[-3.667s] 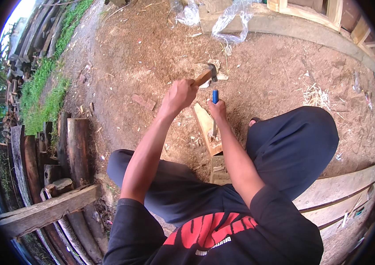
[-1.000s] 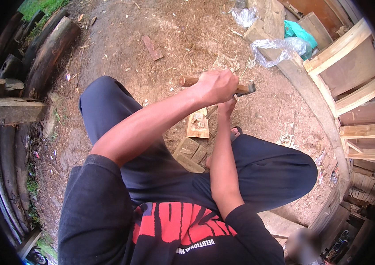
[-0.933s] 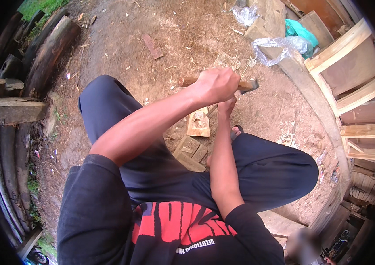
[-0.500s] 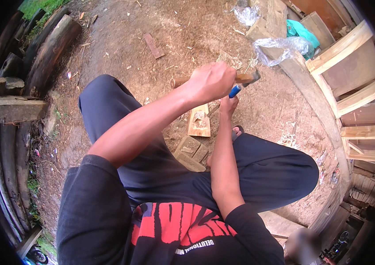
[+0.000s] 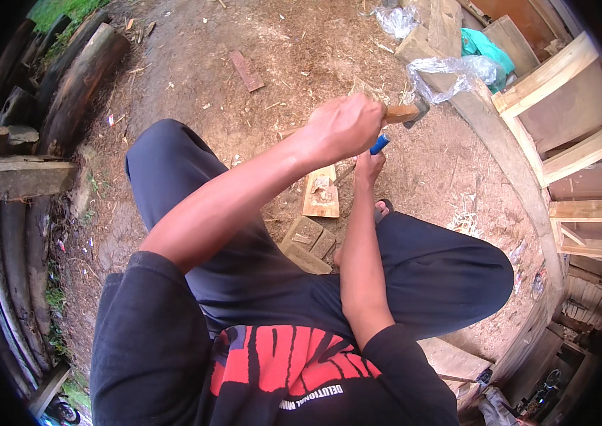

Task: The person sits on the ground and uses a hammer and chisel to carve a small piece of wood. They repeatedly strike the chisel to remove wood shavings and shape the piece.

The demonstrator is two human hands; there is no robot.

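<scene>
My left hand (image 5: 349, 124) is closed around the wooden handle of a hammer (image 5: 404, 113), its dark metal head out to the right. Just below it, my right hand (image 5: 368, 169) grips a chisel (image 5: 380, 144) whose blue handle end pokes up from the fist, close under the hammer. The chisel's thin blade slants down-left toward a pale piece of wood (image 5: 321, 204) with a rough cut and shavings on top. Nearer to me, between my legs, lies a brown wooden block (image 5: 306, 245) with grooves. My left forearm hides part of the ground beyond.
A flat reddish wood strip (image 5: 246, 71) lies on the dirt ahead. Logs (image 5: 88, 85) are stacked at the left. To the right are wooden frames (image 5: 564, 113), clear plastic (image 5: 450, 77) and a green bag (image 5: 485, 50). Wood shavings (image 5: 464, 216) litter the ground by my right knee.
The hammer has risen a little and shifted right with my left hand. The chisel has barely moved. At the lower right, a person's head has gone from sight and grey cloth shows there.
</scene>
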